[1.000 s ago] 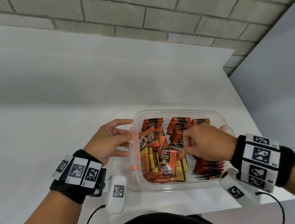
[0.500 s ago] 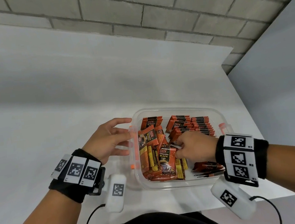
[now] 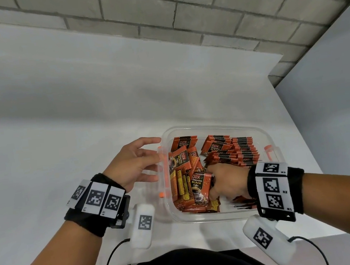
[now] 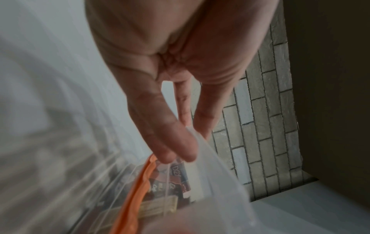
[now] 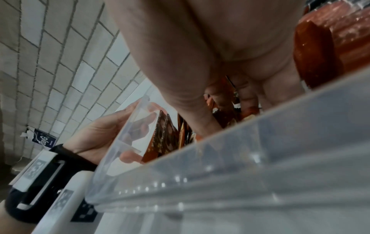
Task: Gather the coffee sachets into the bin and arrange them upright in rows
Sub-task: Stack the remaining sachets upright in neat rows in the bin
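Clear plastic bin (image 3: 223, 216) with orange side latches (image 3: 268, 150), lid off, standing on white surface (image 3: 83, 142) near its front edge. Inside: orange-and-black coffee sachets (image 3: 200, 186), "D2X Black Coffee" print. Far right sachets (image 3: 242, 148) stand on edge in tight rows. Left group (image 3: 181, 184) looser, some tilted, faces showing. A few lie flat at near right (image 3: 243, 203).
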A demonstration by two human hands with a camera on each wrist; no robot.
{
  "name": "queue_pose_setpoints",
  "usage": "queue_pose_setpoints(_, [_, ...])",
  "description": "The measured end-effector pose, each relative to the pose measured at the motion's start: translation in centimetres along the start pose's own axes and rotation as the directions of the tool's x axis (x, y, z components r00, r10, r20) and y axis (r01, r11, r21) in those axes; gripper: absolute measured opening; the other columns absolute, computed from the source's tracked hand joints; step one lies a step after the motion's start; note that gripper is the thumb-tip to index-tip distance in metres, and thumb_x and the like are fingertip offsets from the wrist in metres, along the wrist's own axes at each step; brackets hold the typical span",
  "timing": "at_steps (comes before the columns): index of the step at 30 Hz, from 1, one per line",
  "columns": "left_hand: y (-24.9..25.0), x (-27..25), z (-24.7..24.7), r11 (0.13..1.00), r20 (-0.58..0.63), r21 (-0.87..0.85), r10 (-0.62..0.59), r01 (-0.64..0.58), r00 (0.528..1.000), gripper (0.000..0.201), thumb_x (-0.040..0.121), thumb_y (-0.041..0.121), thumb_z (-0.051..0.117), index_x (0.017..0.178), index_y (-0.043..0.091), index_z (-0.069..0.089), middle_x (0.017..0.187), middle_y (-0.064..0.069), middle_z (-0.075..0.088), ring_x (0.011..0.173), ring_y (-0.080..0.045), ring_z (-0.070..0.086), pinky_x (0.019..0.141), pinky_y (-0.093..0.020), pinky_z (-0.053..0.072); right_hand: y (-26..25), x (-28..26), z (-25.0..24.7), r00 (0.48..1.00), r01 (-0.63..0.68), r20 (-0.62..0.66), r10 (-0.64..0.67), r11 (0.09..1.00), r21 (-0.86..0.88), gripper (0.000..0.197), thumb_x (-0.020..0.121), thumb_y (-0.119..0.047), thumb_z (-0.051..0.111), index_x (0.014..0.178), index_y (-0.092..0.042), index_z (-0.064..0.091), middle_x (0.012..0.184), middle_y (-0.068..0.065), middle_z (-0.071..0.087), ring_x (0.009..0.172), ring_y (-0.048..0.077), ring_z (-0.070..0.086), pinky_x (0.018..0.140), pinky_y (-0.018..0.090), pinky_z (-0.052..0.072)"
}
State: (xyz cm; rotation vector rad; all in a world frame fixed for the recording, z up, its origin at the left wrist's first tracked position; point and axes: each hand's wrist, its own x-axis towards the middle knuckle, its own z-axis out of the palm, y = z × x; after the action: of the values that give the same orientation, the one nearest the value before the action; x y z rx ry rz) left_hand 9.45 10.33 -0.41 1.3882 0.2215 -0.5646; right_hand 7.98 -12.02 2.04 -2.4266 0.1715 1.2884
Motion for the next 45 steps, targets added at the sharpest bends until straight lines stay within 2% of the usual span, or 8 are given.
queue_pose_setpoints(5, [0.0,0.0,0.0,1.0,0.002,-0.007,-0.006,0.006,1.0,0.034,0.083,0.011,0.071,0.113,0.026,0.064,0.094,-0.008,0.069,0.073,-0.019,0.065,0.054,-0.028,0.054,0.4,0.5,-0.4,1.0,-0.016,-0.019,0.018,0.993,0.121,0.061,0.078,-0.005,0.072,0.132,-0.013,0.047,0.108,0.014,0.063,0.07,0.021,0.056,0.059,0.032,0.047])
queue_pose_setpoints(12, [-0.1,0.1,-0.1,1.0,0.003,-0.015,-0.008,0.008,1.0,0.034,0.083,0.012,0.071,0.113,0.027,0.064,0.094,-0.008,0.07,0.074,-0.02,0.065,0.055,-0.028,0.053,0.9,1.0,-0.8,0.998,-0.058,0.041,0.05,0.97,0.236,0.062,0.079,0.002,0.069,0.135,-0.011,0.046,0.1,0.005,0.055,0.072,0.016,0.057,0.052,0.02,0.047])
queue_pose_setpoints(20, [-0.1,0.2,-0.1,1.0,0.011,-0.023,-0.012,0.012,1.0,0.035,0.082,0.012,0.071,0.112,0.027,0.064,0.096,-0.007,0.071,0.074,-0.02,0.065,0.055,-0.03,0.053,1.2,0.9,-2.0,0.995,-0.096,0.02,0.093,0.961,0.26,0.036,0.076,0.003,0.07,0.099,-0.022,0.058,0.097,0.007,0.054,0.074,0.017,0.055,0.059,0.023,0.051])
queue_pose_setpoints(26, [-0.1,0.2,0.0,0.999,0.015,-0.03,-0.011,0.012,1.0,0.035,0.082,0.011,0.071,0.112,0.027,0.064,0.096,-0.008,0.071,0.073,-0.02,0.064,0.054,-0.029,0.053,1.1,0.5,-1.1,0.994,-0.108,0.059,0.095,0.945,0.31,0.033,0.085,-0.007,0.063,0.114,-0.018,0.054,0.115,0.011,0.054,0.074,0.016,0.054,0.071,0.03,0.057])
queue_pose_setpoints(30, [-0.1,0.4,-0.1,0.999,0.02,-0.033,-0.011,0.012,1.0,0.035,0.082,0.012,0.071,0.112,0.027,0.064,0.094,-0.007,0.07,0.072,-0.019,0.064,0.053,-0.028,0.052,0.4,0.1,-1.3,0.993,-0.122,0.052,0.11,0.924,0.363,0.037,0.094,-0.022,0.053,0.13,-0.018,0.048,0.133,0.012,0.045,0.099,0.029,0.058,0.078,0.036,0.057])
queue_pose_setpoints(32, [-0.2,0.5,0.0,0.999,0.023,-0.038,-0.01,0.011,1.0,0.035,0.082,0.012,0.072,0.112,0.027,0.064,0.092,-0.007,0.07,0.072,-0.019,0.064,0.053,-0.028,0.052,0.4,0.1,-1.3,0.994,-0.103,0.058,0.089,0.933,0.345,0.033,0.094,-0.029,0.057,0.123,-0.016,0.051,0.123,0.006,0.053,0.095,0.025,0.063,0.075,0.035,0.058])
queue_pose_setpoints(38, [-0.3,0.5,-0.1,0.999,0.033,-0.045,-0.008,0.009,0.999,0.034,0.082,0.011,0.071,0.111,0.028,0.064,0.091,-0.006,0.068,0.071,-0.018,0.064,0.054,-0.028,0.052,-0.3,0.6,-0.6,0.995,-0.089,0.06,0.076,0.965,0.247,0.064,0.083,-0.024,0.072,0.138,-0.013,0.041,0.135,0.013,0.047,0.112,0.029,0.056,0.075,0.038,0.059])
queue_pose_setpoints(45, [-0.4,0.7,-0.1,0.998,0.033,-0.061,-0.009,0.011,0.999,0.035,0.082,0.011,0.071,0.112,0.028,0.064,0.094,-0.008,0.068,0.075,-0.02,0.063,0.053,-0.029,0.053,-1.3,0.4,0.1,0.995,-0.095,0.053,0.085,0.97,0.222,0.066,0.083,-0.02,0.072,0.139,-0.006,0.039,0.135,0.012,0.046,0.11,0.025,0.051,0.081,0.042,0.057])
